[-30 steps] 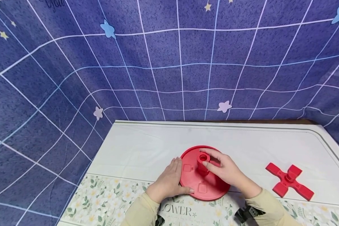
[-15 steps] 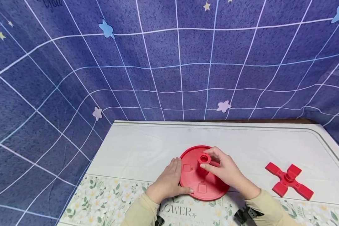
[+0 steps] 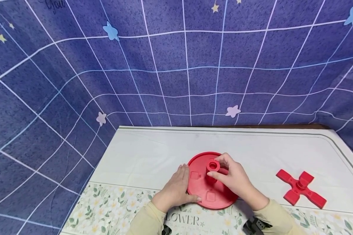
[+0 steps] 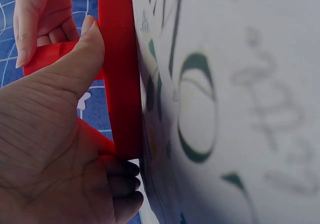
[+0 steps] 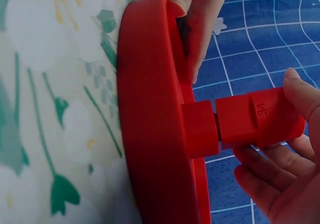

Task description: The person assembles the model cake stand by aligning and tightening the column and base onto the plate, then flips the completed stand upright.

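A red round disc (image 3: pixel 204 192) lies flat on the table. My left hand (image 3: pixel 180 186) holds its left rim, thumb on the near edge and fingers on top; in the left wrist view the thumb (image 4: pixel 82 59) presses the disc rim (image 4: pixel 120 69). My right hand (image 3: pixel 223 173) pinches a short red cylinder (image 3: pixel 213 165) upright over the disc's centre. In the right wrist view the cylinder (image 5: pixel 257 116), marked 34, sits just off the disc's raised hub (image 5: pixel 200 129), joined by a thin neck. The disc (image 5: pixel 150 119) fills the middle of that view.
A red cross-shaped piece (image 3: pixel 300 188) lies on the table to the right, apart from both hands. The table (image 3: pixel 153 153) has a white cloth with a flower print along the near edge. A blue grid-patterned cloth (image 3: pixel 176 65) hangs behind and to the left.
My right hand's fingers have shifted round the cylinder, with the thumb moving left across its front. The disc, left hand and cross piece have stayed put.
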Demonstrator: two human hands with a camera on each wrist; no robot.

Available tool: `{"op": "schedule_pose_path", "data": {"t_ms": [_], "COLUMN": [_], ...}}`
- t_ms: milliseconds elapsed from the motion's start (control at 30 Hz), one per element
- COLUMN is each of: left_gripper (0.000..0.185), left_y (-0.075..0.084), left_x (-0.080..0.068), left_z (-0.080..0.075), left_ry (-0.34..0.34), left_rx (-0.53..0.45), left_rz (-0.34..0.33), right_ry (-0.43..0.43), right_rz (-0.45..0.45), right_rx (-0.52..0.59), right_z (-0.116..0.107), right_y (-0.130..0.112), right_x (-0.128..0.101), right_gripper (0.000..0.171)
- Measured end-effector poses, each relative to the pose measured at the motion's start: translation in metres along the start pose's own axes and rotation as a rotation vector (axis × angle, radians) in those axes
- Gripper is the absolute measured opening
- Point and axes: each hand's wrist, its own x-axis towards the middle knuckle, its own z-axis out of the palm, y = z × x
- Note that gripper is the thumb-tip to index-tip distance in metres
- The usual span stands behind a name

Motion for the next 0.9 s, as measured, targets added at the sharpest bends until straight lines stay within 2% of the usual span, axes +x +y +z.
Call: {"op": "schedule_pose_path", "data": {"t_ms": [467,700,800,900], "left_gripper": [0.116,0.118,0.118,0.118], "left_y": [-0.0002,0.0004,0.0003,0.0], "left_x": [-0.0016,-0.0018,-0.0016,-0.0011], "left_z": [-0.0004,-0.0002,0.0,0.0001], "left_ry": [0.009,0.005,0.002,-0.001], "left_rx": [0.0,-0.009,-0.004,0.002], "left_rz": [0.011,0.0,-0.003,-0.005], "right_ry": [0.061,0.044,0.028,-0.004], "right_rz": [-0.054,-0.056,-0.086,-0.121], "right_rx": [-0.089,-0.112,-0.096,-0.034], "right_z": [0.0033,0.001,-0.0001,-0.0013], "right_y": [0.0025,0.0015,0.0032,0.0031], "right_x": [-0.0012,-0.0011,-0.0006,0.0011], "right_gripper": [0.05,0.049,0.044,0.04]}}
